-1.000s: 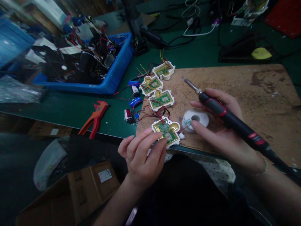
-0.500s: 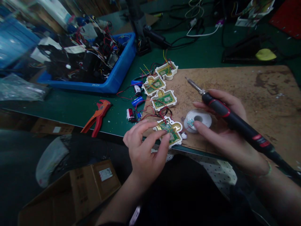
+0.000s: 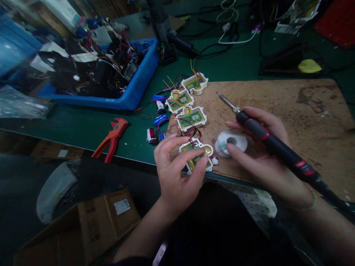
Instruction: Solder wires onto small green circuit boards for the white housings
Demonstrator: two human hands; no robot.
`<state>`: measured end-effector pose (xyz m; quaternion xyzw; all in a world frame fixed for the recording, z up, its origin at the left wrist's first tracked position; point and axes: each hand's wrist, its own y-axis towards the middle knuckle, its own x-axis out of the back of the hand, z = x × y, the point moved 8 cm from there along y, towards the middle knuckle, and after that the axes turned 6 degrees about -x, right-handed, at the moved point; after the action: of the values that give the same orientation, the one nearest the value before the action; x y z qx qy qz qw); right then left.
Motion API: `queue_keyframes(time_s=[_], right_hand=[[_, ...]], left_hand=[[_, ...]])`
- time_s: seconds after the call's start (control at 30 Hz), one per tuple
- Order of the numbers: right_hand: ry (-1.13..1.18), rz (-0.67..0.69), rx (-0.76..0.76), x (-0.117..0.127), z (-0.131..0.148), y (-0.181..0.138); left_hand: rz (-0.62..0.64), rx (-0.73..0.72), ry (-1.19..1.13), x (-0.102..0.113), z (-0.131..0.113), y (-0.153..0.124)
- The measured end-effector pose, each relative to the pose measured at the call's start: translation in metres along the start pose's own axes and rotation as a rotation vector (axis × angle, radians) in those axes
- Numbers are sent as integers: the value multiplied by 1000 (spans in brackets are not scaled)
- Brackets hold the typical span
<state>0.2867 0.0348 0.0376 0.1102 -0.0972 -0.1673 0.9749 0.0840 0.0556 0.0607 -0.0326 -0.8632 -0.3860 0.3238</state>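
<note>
My right hand (image 3: pixel 266 155) is wrapped round a black and red soldering iron (image 3: pixel 257 127), its metal tip pointing up and left. At the thumb tip of the same hand is a small light-green circuit board (image 3: pixel 222 145), in front of a solder spool (image 3: pixel 239 142). My left hand (image 3: pixel 179 166) is over the nearest white housing (image 3: pixel 210 150), which has a circuit board inside. Its thumb and forefinger are pinched together at the housing's round end; what is between them is too small to make out. A small white part (image 3: pixel 215 160) lies beside the housing.
Several more white housings with green boards and wires (image 3: pixel 191 117) stand farther back. Small blue batteries (image 3: pixel 160 120) lie left of them. Red-orange cutters (image 3: pixel 112 138) lie near the table edge. A blue bin (image 3: pixel 138 87) of wired parts and a brown board (image 3: pixel 277 96) flank them.
My left thumb and forefinger have moved right, from over the circuit board to the housing's round end. My right hand keeps its grip on the soldering iron. The whole view has shifted slightly.
</note>
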Motion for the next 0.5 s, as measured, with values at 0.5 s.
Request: queue_keyframes(time_s=[0.5], right_hand=[[-37, -1, -7, 0, 1, -1]], left_hand=[[124, -43, -128, -16, -10, 22]])
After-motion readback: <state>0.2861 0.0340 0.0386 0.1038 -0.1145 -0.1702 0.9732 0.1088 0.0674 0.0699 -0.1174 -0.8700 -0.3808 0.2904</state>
